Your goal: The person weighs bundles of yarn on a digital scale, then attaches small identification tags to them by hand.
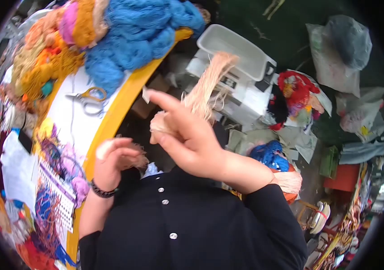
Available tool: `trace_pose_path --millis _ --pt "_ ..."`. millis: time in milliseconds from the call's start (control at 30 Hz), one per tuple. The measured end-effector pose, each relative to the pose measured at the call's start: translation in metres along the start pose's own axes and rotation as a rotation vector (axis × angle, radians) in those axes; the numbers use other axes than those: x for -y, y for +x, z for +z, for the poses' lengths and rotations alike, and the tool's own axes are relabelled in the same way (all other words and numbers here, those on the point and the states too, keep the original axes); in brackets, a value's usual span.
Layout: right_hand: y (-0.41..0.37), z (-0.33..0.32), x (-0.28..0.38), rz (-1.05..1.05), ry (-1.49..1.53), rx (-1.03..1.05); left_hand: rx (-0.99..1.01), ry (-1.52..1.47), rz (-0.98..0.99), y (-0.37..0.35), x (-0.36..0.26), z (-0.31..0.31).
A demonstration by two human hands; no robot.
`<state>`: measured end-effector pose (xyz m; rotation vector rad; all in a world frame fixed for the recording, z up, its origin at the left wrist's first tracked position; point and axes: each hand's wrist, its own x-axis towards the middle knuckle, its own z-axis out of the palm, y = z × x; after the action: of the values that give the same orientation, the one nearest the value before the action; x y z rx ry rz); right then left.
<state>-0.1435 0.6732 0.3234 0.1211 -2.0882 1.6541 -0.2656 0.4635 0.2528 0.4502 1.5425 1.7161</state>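
Observation:
A hank of pale peach yarn point(207, 87) runs through my right hand point(192, 139), its long end fanned out upward and its short end showing at the palm. The index finger points up and left, while the other fingers are wrapped round the yarn. My left hand point(115, 157), with a dark bracelet at the wrist, is raised to the left with its fingers curled and apart. Some brownish strands show just behind its fingertips; whether they touch it I cannot tell. Scissors point(94, 100) with orange and grey handles lie on the white tabletop point(68, 121).
Blue yarn point(133, 36) and orange-yellow yarn point(61, 63) are heaped on the yellow-edged table. A white plastic tub point(232, 49) sits beyond my right hand. Red yarn point(295, 90), plastic bags point(340, 49) and blue yarn point(270, 155) lie to the right.

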Motion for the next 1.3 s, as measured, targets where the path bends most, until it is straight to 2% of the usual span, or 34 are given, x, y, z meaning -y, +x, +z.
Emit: trace_pose_path --millis 100,200,267,333,367,433,467,567,633,667,700,733,767,800,833,867,900,933,967,1000,1033,1100,1133,1167,1200,1233,1267,1300 --pt "0.0 0.037 -0.012 0.377 -0.069 0.058 0.087 -0.205 -0.004 -0.01 -0.013 0.015" --pt "-0.008 0.062 -0.025 0.359 0.048 0.027 0.231 -0.27 0.02 -0.015 -0.012 0.012" --pt "-0.012 0.073 -0.026 0.37 0.138 0.018 0.173 -0.293 -0.008 -0.021 -0.008 0.017" --pt "-0.011 0.076 -0.016 0.621 0.387 0.072 0.177 -0.23 0.012 -0.026 -0.003 0.016" --pt "-0.013 0.08 -0.02 0.571 0.48 0.055 0.169 -0.269 0.019 -0.03 -0.001 0.015" --pt "-0.016 0.08 -0.033 0.479 0.52 -0.026 0.025 -0.168 0.17 -0.034 0.0 0.012" --pt "-0.013 0.074 -0.03 0.464 0.697 -0.067 0.123 -0.154 0.168 -0.036 -0.001 -0.008" --pt "-0.004 0.048 -0.011 0.473 0.692 -0.005 -0.027 -0.537 0.239 -0.042 0.01 -0.034" --pt "-0.007 0.044 -0.002 0.494 0.534 0.216 0.0 -0.772 0.109 -0.05 0.018 -0.057" --pt "-0.01 0.049 0.001 0.441 0.342 0.338 0.3 -0.799 0.163 -0.044 0.03 -0.073" --pt "-0.006 0.053 0.017 0.288 -0.021 0.454 0.263 -0.73 0.12 -0.044 0.021 -0.062" --pt "-0.006 0.062 0.026 0.234 -0.164 0.501 0.224 -0.662 0.079 -0.044 0.009 -0.044" --pt "-0.01 0.069 0.032 0.229 -0.345 0.584 0.186 -0.428 0.074 -0.041 0.002 -0.032" --pt "-0.01 0.074 0.041 0.257 -0.485 0.677 0.215 -0.396 -0.031 -0.038 -0.013 -0.018" --pt "-0.015 0.075 0.044 0.111 -0.511 0.638 0.343 -0.376 -0.077 -0.036 -0.012 -0.012" --pt "-0.017 0.075 0.045 0.104 -0.568 0.607 0.474 -0.353 -0.122 -0.034 -0.011 -0.009" --pt "-0.018 0.075 0.047 0.096 -0.627 0.574 0.479 -0.223 -0.076 -0.037 -0.013 -0.008" --pt "-0.018 0.074 0.05 0.126 -0.588 0.481 0.498 -0.224 -0.093 -0.037 -0.012 -0.009" --pt "-0.014 0.072 0.054 0.216 -0.577 0.479 0.517 -0.223 -0.11 -0.037 -0.012 -0.01" --pt "-0.011 0.071 0.057 0.305 -0.563 0.474 0.399 -0.187 -0.122 -0.04 -0.012 -0.008" --pt "-0.016 0.07 0.048 0.267 -0.483 0.403 0.404 -0.187 -0.123 -0.043 -0.013 -0.006" --pt "-0.018 0.067 0.038 0.398 -0.178 0.311 0.208 -0.101 0.08 -0.045 -0.017 -0.002" --pt "-0.024 0.067 0.023 0.362 -0.082 0.193 0.194 0.016 0.202 -0.043 -0.021 -0.001" --pt "-0.023 0.064 0.019 0.228 -0.121 0.096 0.195 0.018 0.207 -0.044 -0.026 0.0" --pt "-0.024 0.059 0.014 0.199 -0.156 0.026 0.12 0.026 0.181 -0.045 -0.031 0.002" --pt "-0.026 0.06 0.012 0.354 0.15 -0.069 0.045 0.035 0.156 -0.045 -0.034 0.003" --pt "-0.025 0.058 0.021 0.515 0.564 -0.089 0.056 -0.01 0.16 -0.043 -0.031 0.001" --pt "-0.027 0.06 0.017 0.46 0.626 -0.089 0.059 -0.007 0.159 -0.042 -0.028 -0.002"
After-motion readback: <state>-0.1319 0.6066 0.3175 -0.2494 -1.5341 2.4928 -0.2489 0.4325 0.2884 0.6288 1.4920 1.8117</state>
